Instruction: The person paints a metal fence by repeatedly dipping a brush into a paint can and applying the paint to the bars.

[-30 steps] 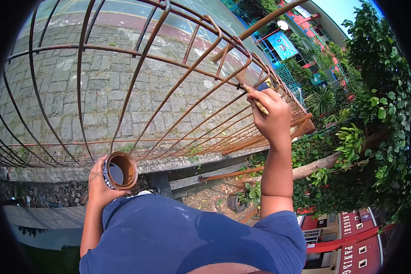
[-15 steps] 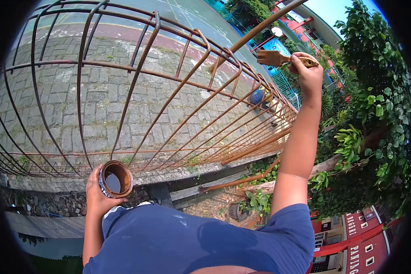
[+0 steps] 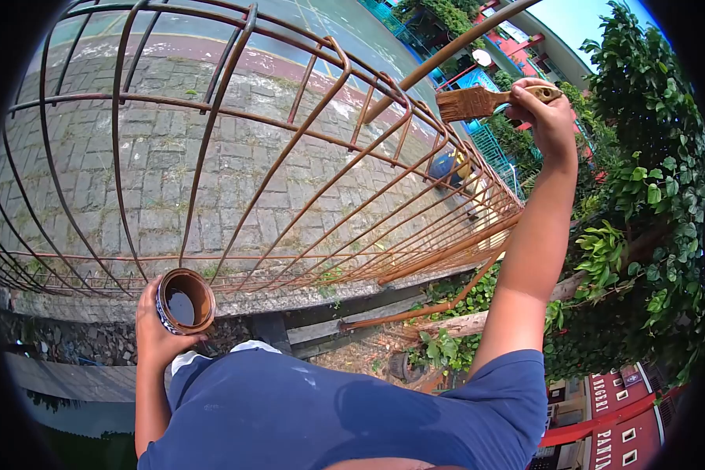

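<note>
My left hand point(image 3: 158, 333) is wrapped round a paint can point(image 3: 207, 304) with brown paint low inside it and brown smears on its rim. The can is held upright at the lower left, close to the base of the wire fence point(image 3: 290, 141). At the upper right my right hand point(image 3: 547, 117) grips a paintbrush point(image 3: 478, 102) by its wooden handle. Its wide bristles are coated brown and point left, overlapping the top of the fence in this view. Parts of the fence bars look brown, others darker.
A slanted brown pole point(image 3: 454, 43) rises past the fence top. Brick paving point(image 3: 157, 188) lies behind the bars, where another person point(image 3: 450, 168) is low by the far fence. Leafy bushes point(image 3: 658, 196) crowd my right side. A potted plant point(image 3: 403, 364) stands below the fence.
My right hand with the paintbrush has shifted slightly right. The paint can in my left hand has moved a little left and up, and the view has shifted slightly.
</note>
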